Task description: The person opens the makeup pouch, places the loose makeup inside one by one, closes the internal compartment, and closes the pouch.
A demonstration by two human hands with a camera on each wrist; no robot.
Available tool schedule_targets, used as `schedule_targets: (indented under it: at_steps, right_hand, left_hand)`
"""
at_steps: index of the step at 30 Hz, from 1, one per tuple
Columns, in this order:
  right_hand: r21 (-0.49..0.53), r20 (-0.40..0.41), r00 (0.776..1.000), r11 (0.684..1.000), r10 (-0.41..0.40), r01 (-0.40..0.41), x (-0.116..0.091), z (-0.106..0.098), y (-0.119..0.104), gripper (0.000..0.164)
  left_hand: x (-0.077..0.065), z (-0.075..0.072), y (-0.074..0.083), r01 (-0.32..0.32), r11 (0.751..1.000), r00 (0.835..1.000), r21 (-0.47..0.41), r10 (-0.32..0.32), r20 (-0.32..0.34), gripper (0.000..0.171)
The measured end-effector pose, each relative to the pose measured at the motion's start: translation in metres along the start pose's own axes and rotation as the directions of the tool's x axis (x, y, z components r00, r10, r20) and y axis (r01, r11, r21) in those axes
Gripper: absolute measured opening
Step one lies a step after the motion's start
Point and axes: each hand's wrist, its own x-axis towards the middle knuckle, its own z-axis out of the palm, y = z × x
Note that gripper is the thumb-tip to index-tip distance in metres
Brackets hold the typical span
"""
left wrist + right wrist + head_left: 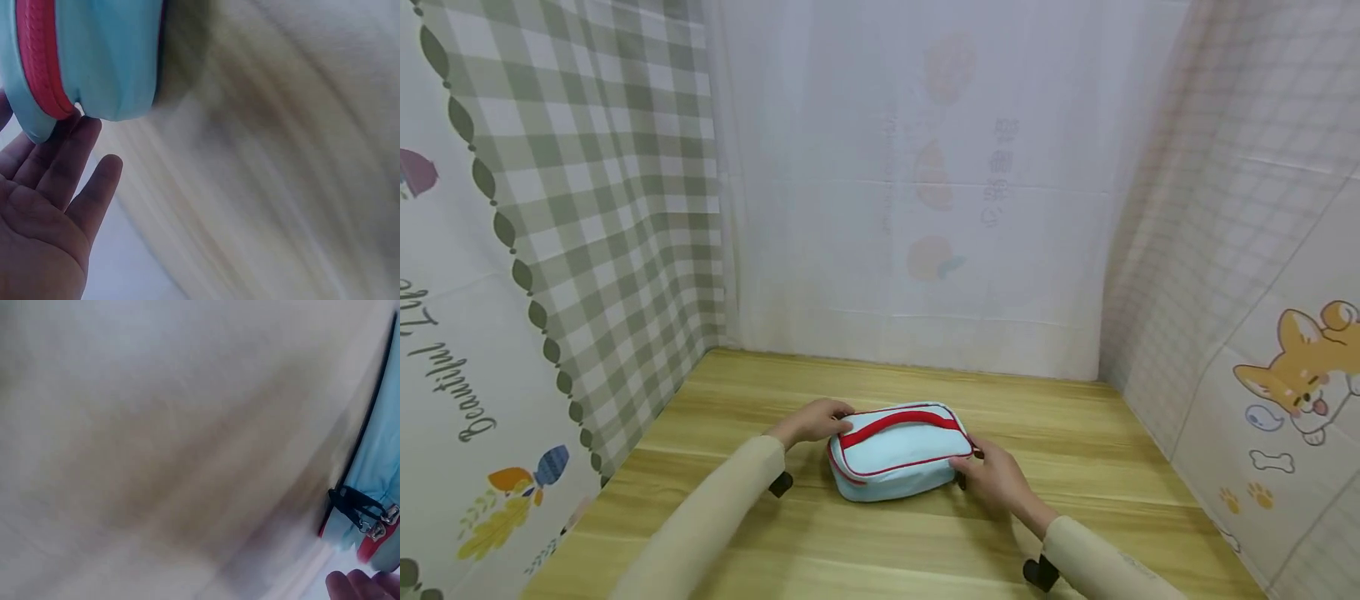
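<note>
A light blue zip pouch [895, 447] with red piping is held between both hands over the wooden table. Across its top arches a red carry strap [898, 419]. My left hand [811, 422] holds the left end, thumb on the top edge. In the left wrist view its fingers reach under the end where a red zipper [40, 56] runs, the little finger standing apart. At the opposite end my right hand [1000, 479] grips the near right corner, thumb at the front. Black zipper pulls [353, 503] hang there; only fingertips [356, 586] show in the right wrist view.
The wooden tabletop [760, 533] spreads around the pouch. Hanging cloths enclose it: green checked [655, 167] at left, white [820, 250] at the back, and one with a cartoon dog [1311, 367] at right. Both wrists wear black devices [1041, 573].
</note>
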Motion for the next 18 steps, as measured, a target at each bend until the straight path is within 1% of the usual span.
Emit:
schedule_targets:
  at_steps: [4, 9, 15, 18]
  right_hand:
    - [-0.017, 0.002, 1.000, 1.000, -0.020, 0.020, 0.012, -0.001, 0.001, 0.061]
    - [-0.040, -0.013, 0.999, 0.999, -0.030, 0.030, 0.028, 0.002, -0.006, 0.054]
    - [-0.142, -0.020, 1.000, 0.990, -0.017, 0.014, 0.045, 0.008, -0.010, 0.049]
    - [-0.156, -0.014, 1.000, 0.988, -0.004, 0.002, 0.049, 0.009, -0.012, 0.049]
  left_hand:
    - [-0.009, 0.001, -0.006, -0.031, 0.998, 1.000, -0.054, 0.031, -0.003, 0.028]
    - [-0.020, 0.000, -0.010, -0.051, 0.993, 0.999, -0.109, 0.050, -0.012, 0.024]
    - [-0.029, 0.001, -0.009, -0.048, 0.990, 0.999, -0.134, 0.045, -0.022, 0.016]
    - [-0.031, 0.000, -0.009, -0.056, 0.989, 0.998, -0.139, 0.055, -0.008, 0.015]
